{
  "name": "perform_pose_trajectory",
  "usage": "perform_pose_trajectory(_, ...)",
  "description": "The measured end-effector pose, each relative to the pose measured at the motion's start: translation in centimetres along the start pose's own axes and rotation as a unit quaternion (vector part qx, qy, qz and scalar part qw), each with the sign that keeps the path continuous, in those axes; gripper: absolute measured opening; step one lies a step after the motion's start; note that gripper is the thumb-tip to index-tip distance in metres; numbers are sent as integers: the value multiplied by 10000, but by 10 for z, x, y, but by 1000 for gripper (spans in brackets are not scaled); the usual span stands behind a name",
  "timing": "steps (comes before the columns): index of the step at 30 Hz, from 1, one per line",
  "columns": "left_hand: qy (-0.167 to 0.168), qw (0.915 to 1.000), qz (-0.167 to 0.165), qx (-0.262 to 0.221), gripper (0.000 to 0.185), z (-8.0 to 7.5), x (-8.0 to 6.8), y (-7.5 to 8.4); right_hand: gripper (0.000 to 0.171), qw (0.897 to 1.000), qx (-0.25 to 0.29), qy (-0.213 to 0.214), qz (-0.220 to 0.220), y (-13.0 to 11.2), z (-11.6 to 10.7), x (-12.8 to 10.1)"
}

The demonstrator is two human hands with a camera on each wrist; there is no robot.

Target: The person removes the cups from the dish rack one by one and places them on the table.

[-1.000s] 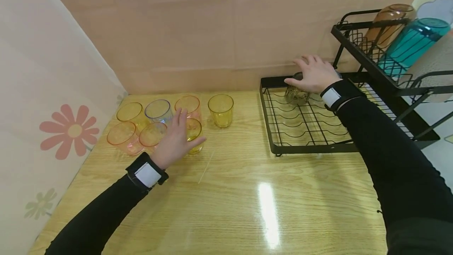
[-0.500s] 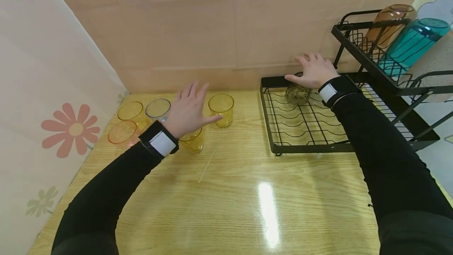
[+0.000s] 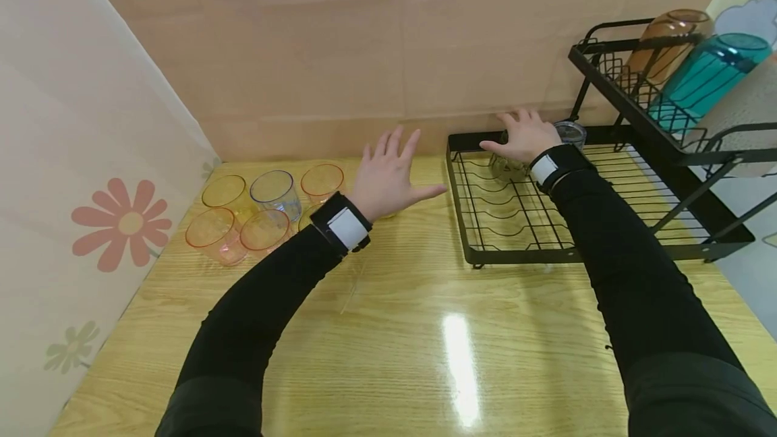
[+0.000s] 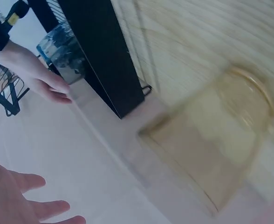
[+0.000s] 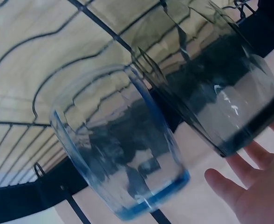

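My left hand (image 3: pixel 393 175) hovers open with its fingers spread, above the table between the cups and the rack. It holds nothing, and its fingers (image 4: pixel 20 200) show at the lower left of the left wrist view. A blurred yellow cup (image 4: pixel 221 140) lies just below it. My right hand (image 3: pixel 523 132) is spread over an upturned dark glass (image 3: pixel 504 166) at the back of the black wire rack (image 3: pixel 467 235). Its fingers (image 5: pixel 253 186) are straight and beside the glass (image 5: pixel 221 88), not curled round it. A second upturned clear bluish glass (image 3: pixel 570 132) (image 5: pixel 123 158) stands next to it.
Several coloured plastic cups stand at the back left: yellow (image 3: pixel 223 191), blue (image 3: pixel 274 189), orange (image 3: pixel 322 181), pink (image 3: pixel 212 233). The rack's upper shelf (image 3: pixel 613 86) holds a teal tumbler (image 3: pixel 704 79) and an amber tumbler (image 3: pixel 664 46). Walls close the back and left.
My left hand has lifted off the cup cluster and moved right towards the rack. My right hand has slid slightly left, uncovering the clear glass behind it.
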State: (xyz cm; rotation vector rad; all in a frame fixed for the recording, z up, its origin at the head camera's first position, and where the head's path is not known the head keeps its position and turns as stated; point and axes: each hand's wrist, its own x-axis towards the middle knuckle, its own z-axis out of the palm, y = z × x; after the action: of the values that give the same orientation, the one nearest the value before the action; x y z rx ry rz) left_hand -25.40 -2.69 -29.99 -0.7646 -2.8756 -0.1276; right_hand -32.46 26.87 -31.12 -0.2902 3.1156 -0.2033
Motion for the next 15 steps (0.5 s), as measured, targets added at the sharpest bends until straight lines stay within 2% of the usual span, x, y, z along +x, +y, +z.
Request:
perform_pose_trajectory(6, -180, 9994, -281, -107, 110, 4, 11, 22, 92, 9998, 18, -3, 185, 3, 16, 1)
perform_pose_trajectory(15, -185, 9993, -264, -164, 107, 22, 17, 46, 67, 9986, -44, 456, 263, 6, 31, 2)
